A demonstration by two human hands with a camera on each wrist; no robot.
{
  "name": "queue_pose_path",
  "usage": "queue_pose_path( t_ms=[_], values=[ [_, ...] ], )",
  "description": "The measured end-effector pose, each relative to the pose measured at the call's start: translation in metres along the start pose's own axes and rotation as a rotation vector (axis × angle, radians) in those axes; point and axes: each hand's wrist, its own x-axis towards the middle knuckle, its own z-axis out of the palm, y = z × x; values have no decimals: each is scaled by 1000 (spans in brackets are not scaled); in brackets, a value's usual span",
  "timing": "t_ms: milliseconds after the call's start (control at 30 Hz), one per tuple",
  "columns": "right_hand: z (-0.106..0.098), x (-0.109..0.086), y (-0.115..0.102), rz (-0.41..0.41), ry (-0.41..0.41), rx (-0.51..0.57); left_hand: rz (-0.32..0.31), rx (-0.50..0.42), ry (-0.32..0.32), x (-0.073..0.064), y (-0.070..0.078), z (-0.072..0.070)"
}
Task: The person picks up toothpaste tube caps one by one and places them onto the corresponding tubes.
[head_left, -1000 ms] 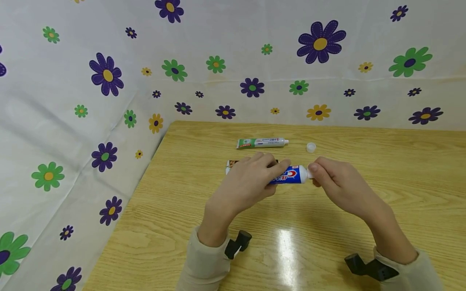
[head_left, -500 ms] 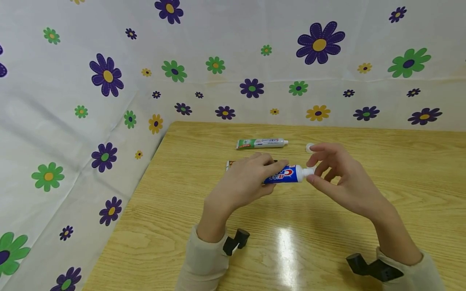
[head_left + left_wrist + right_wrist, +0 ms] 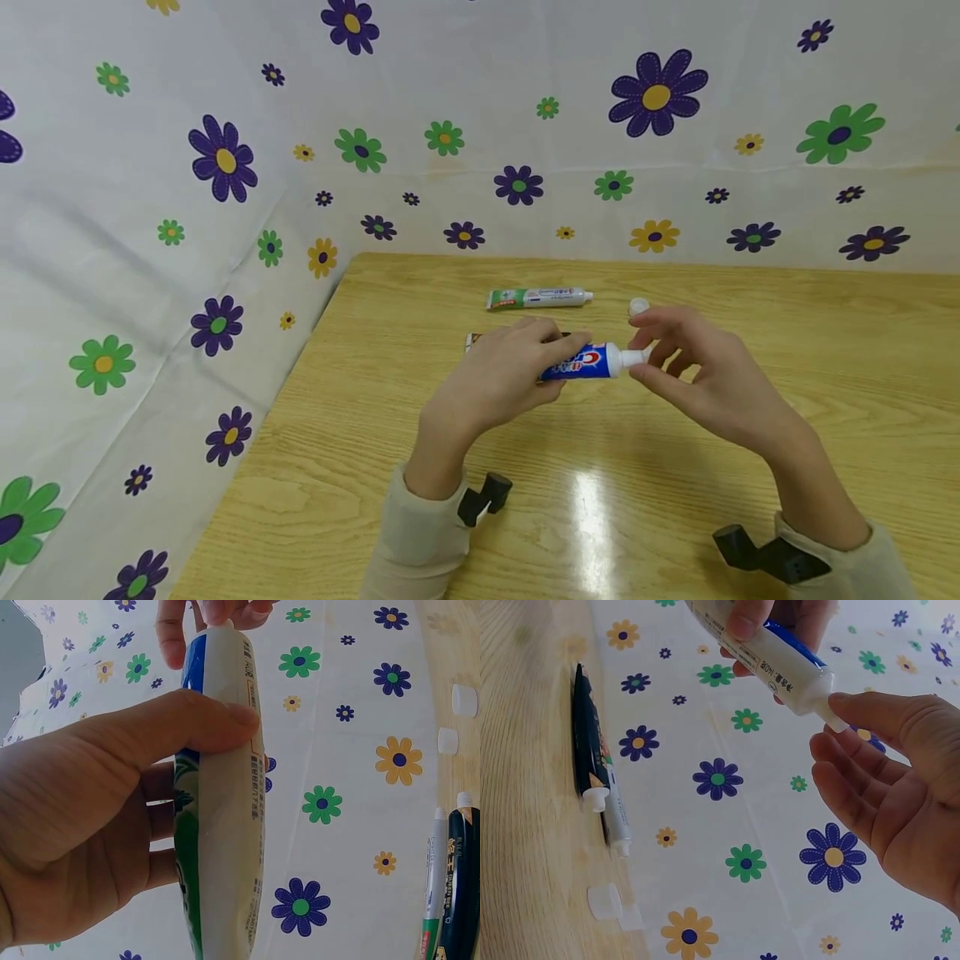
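My left hand [image 3: 498,375] grips a blue and white toothpaste tube [image 3: 581,362], its thumb pressed on the white back in the left wrist view. The tube lies level above the table, with its narrow white cap [image 3: 632,357] toward the right. My right hand [image 3: 697,375] pinches this cap between thumb and fingertips, the other fingers loosely bent, as the right wrist view shows. Behind my left hand lies a dark toothpaste tube [image 3: 461,877], mostly hidden in the head view. Farther back lies a green and white toothpaste tube [image 3: 540,297] with its nozzle bare.
A loose white cap [image 3: 639,307] sits on the wooden table [image 3: 360,333], just beyond my right fingers. Another white cap [image 3: 465,700] stands close to it in the left wrist view. A flowered cloth [image 3: 450,83] hangs along the table's back and left edges.
My right fingers, first curled tightly around the cap, have loosened and spread, with only the tips on it now. The held tube has shifted slightly left. The tubes on the table have not moved.
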Motion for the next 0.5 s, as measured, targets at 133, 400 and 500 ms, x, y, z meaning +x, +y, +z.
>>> queue_pose_path(
  t_ms=[133,400,500],
  values=[
    [0,0,0,-14,-11,-14,7,-1,14,0,0,1],
    [-2,0,2,-72,-47,24,21,-5,33,-2,-1,1],
    [-2,0,2,-85,-42,25,19,-6,28,-2,-1,1]
  ],
)
